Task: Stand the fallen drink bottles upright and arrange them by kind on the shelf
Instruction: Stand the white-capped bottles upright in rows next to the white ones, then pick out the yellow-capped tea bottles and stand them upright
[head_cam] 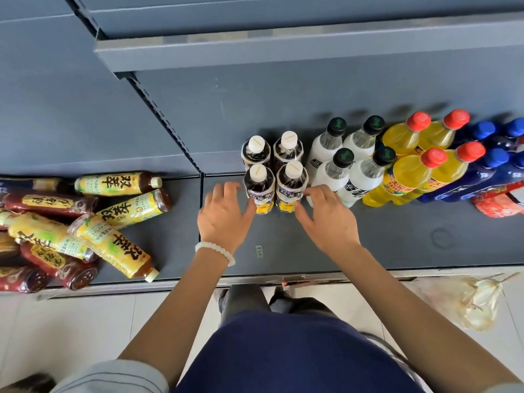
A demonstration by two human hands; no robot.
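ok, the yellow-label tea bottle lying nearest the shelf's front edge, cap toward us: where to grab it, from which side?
Probably round the middle of the yellow-label tea bottle, coming from above with the left hand. It lies flat and diagonal on the shelf, its white cap at the front edge. Its upper side is exposed, while its far end is crowded by the red-label bottles, so avoid that end.

Grey metal shelving unit [255, 89] with a grey back panel [56, 95], standing on a pale tiled floor [71, 330] in even light.
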